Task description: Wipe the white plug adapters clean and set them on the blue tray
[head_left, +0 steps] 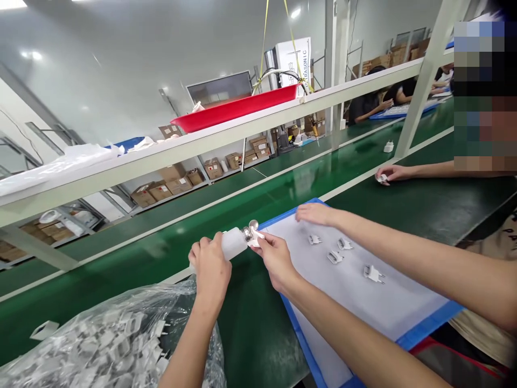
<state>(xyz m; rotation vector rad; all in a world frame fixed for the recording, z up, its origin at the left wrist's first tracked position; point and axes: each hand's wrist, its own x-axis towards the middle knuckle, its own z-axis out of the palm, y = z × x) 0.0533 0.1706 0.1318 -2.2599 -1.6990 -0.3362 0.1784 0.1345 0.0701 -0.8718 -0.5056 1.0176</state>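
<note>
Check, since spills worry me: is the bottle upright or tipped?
Tipped: the left hand holds the bottle sideways, neck toward the right hand.

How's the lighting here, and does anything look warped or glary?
Head view: lamp glare spots the shiny grey wall; soft reflections streak the green belt; faint shadows sit by the white plugs; the shelf rail slants, probably from camera tilt; the upper right is pixelated out.

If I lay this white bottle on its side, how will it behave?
The white bottle would probably roll, since its body looks rounded. Its smooth surface might slip in a loose grip. The metal cap appears open, so any liquid could spill.
</note>
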